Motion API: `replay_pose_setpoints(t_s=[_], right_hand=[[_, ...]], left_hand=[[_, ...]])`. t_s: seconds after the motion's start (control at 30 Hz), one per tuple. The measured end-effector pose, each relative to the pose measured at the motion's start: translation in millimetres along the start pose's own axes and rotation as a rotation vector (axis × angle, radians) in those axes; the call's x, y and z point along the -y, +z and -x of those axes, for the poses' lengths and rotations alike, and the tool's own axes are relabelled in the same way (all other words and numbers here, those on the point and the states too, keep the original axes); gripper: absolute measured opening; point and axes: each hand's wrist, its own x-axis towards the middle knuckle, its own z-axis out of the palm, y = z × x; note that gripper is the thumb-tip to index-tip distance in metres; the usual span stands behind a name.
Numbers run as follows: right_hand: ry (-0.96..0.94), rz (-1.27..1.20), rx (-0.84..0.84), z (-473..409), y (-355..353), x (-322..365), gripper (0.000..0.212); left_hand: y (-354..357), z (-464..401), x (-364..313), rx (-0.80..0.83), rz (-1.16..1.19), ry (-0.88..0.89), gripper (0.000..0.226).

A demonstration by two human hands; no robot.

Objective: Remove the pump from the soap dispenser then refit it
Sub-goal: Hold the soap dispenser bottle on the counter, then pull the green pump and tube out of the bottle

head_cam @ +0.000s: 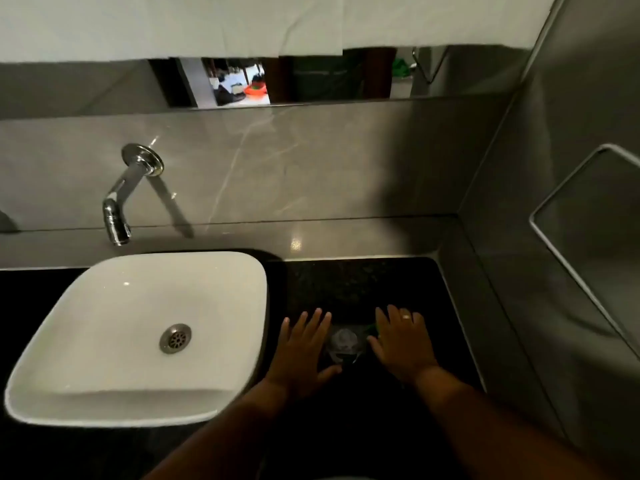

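Observation:
The soap dispenser (344,344) stands on the black counter (363,282) between my two hands, seen from above; its pump top is a pale blur with a dark spout, and a green patch shows at its right. My left hand (301,355) lies flat on the counter just left of it, fingers spread, thumb near its base. On the other side my right hand (403,344), with a ring on one finger, rests flat, fingers spread and close to the bottle. Neither hand grips the dispenser.
A white square basin (104,400) with a metal drain (175,338) sits to the left, under a chrome wall tap (119,206). Grey walls close the back and right. A framed glass shelf (550,244) juts from the right wall. A mirror strip runs above.

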Motion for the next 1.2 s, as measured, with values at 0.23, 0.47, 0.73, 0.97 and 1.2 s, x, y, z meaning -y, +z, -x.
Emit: replay_pose_setpoints(t_s=[0.23,0.47,0.73,0.97,1.2], right_hand=[[0.073,-0.101,0.101,-12.1,26.0,4.2,0.046],[0.124,-0.150,0.108,-26.9,41.7,1.3,0.033],[0.212,-0.842,-0.111,-73.3,-24.3,-3.8,0.025],[0.099,-1.319,-0.402,-102.5,-97.9,8.6,0.012],[0.091,-1.361,-0.348,-78.5,-73.5,29.5,0.009]], left_hand=[[21.5,-15.0,-10.0,0.056,0.388,-0.100,0.079],[31.2,-25.4,3.7,0.035,0.534,-0.128,0.066],[37.2,-20.8,12.1,0.067,0.671,-0.244,0.073],[34.6,-14.7,9.5,0.063,0.710,-0.231,0.065],[31.7,-16.0,7.5,0.089,0.676,-0.221,0.070]])
